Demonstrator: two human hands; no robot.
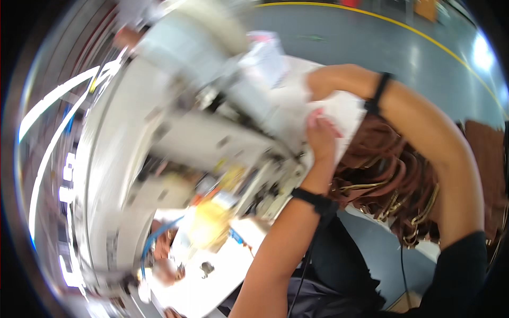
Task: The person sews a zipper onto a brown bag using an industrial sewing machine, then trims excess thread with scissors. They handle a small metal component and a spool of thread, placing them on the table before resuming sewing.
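Observation:
Both my hands are at the far right end of a pale sewing machine [196, 132], and motion smears them. My left hand [322, 139] reaches up beside the machine's end, over a white surface [347, 108]. Pinkish-red patches show at its fingertips; whether they are skin or a small thing, I cannot tell. Just beyond it, my right hand [322, 82] bends in from the right, its fingers hidden or blurred near white papers [268, 61]. Nothing held can be made out in either hand. Each wrist wears a black band.
A heap of brown pieces with gold-coloured zips or trim [392, 180] lies to the right, under my right arm. Lower left, a lit white table [212, 283] holds a yellowish bundle [209, 225] and a blue hose [151, 241]. Another person's hand [127, 38] shows at the upper left.

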